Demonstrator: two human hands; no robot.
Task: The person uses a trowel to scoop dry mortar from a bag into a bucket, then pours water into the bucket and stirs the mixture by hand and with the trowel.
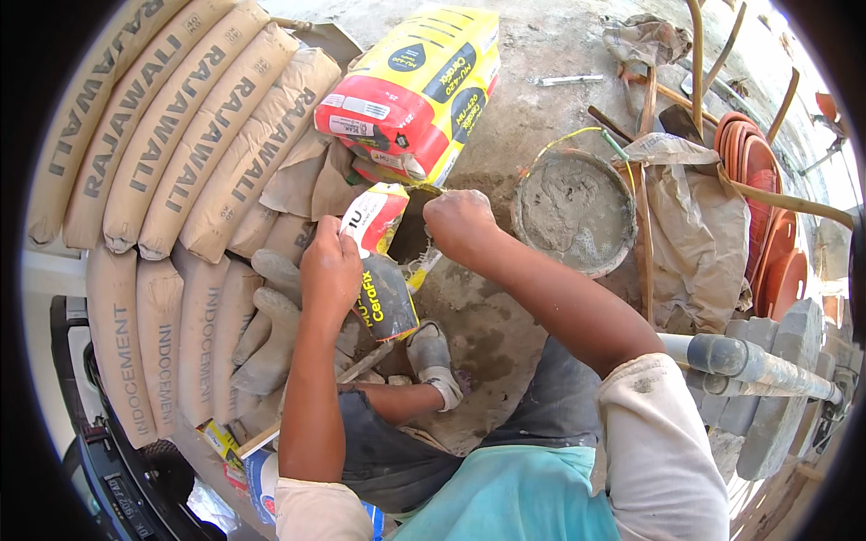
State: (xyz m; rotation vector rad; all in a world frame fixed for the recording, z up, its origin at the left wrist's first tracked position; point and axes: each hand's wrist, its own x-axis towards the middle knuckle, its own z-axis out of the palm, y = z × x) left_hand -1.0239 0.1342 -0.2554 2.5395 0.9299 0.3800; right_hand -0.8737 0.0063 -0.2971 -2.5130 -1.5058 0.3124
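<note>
An opened yellow, red and black CeraFix bag [387,297] is held up between my two hands, its dark mouth facing up. My left hand [331,260] grips the bag's left edge. At the right side of its mouth, my right hand [460,218] is closed in a fist on the rim. Beyond them lies a full CeraFix bag [419,81] in the same colours. To the right of my right hand stands a round bucket [519,223] holding wet grey mortar [565,203], with a yellow handle that has a green grip.
Stacked paper cement bags [183,122] line the left. Rubber boots [267,338] stand beside them. On the right are a crumpled paper sack [697,230], wooden tool handles [698,61], orange plastic basins [764,169], grey pipes [751,365] and concrete blocks [778,399].
</note>
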